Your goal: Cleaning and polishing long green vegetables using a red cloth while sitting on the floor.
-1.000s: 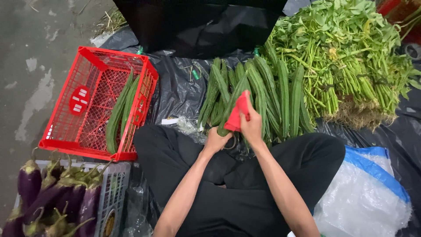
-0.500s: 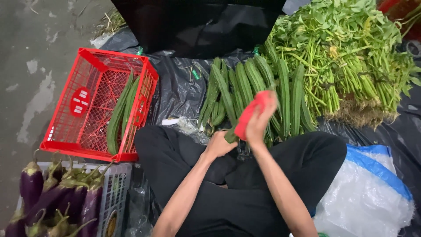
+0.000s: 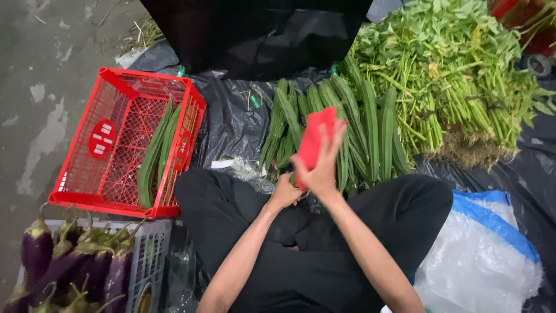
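My right hand [image 3: 323, 168] holds a red cloth [image 3: 313, 141] and presses it over a long ridged green gourd. My left hand [image 3: 284, 192] is closed on the near end of that gourd [image 3: 293, 180], just above my crossed legs in black trousers; the cloth and my hands hide most of it. Right behind lies a pile of the same green gourds [image 3: 370, 124] on black plastic sheeting [image 3: 231, 116].
A red plastic crate [image 3: 87, 168] at the left holds two gourds [image 3: 155, 153]. A grey crate of purple aubergines [image 3: 63, 266] stands at the lower left. Leafy greens [image 3: 452, 75] are heaped at the upper right, with a white and blue plastic bag [image 3: 480, 255] at the lower right.
My right hand has slid the red cloth away from me along the gourd, and its fingers have spread. My left hand stays at the gourd's near end.
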